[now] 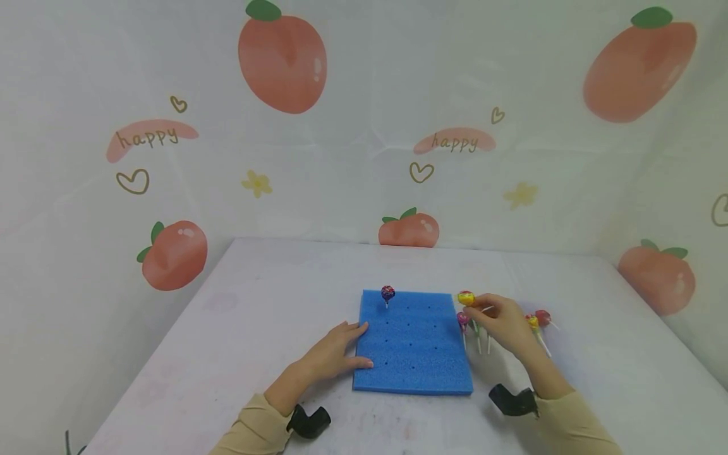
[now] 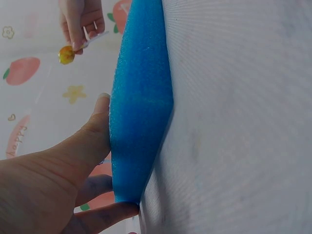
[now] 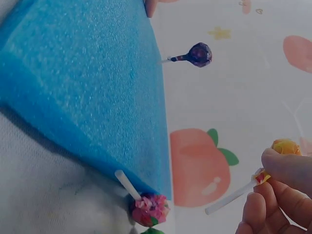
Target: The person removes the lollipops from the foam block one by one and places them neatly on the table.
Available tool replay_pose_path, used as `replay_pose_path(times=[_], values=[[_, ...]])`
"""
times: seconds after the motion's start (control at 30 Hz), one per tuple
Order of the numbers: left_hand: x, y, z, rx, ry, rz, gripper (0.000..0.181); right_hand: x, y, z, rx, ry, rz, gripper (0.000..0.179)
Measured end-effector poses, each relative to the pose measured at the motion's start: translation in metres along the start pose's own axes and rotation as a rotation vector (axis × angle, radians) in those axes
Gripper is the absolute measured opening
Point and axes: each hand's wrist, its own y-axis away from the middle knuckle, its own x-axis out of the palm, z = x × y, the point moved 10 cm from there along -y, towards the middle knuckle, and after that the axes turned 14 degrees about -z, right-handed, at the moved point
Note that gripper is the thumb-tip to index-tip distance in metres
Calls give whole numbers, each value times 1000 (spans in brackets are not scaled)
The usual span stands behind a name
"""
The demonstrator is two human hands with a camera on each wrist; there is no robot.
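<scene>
A blue foam board point(image 1: 412, 363) with rows of small holes lies on the table. One dark purple lollipop point(image 1: 388, 292) stands upright in its far left part. My left hand point(image 1: 332, 354) rests at the board's left edge, thumb and fingers extended and touching the foam. Beyond the board's right edge, my right hand point(image 1: 503, 322) pinches a yellow lollipop point(image 1: 466, 298) near its head; the white stick shows in the right wrist view below the thumb. A pink lollipop point(image 3: 148, 209) lies beside the board, close to the right hand.
Further lollipops lie right of the board, partly behind the right hand; a yellow one point(image 1: 533, 321) and a red one point(image 1: 543, 317) show past the wrist. A white backdrop point(image 1: 352, 189) with printed peaches stands behind the table point(image 1: 273, 291).
</scene>
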Motion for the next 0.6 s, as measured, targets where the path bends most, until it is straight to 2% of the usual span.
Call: replay_pose_path(times=[0.1,0.37,0.6], values=[[0,0,0,6,-2,-4,76,-3,0,-3,4,-3,-4,31],[0,0,0,0,1,-2,76,-20,-2,-5,-34,50,-75,31],[-1,0,0,-4,2,-5,76,-30,-2,-7,-27,88,-79,31]])
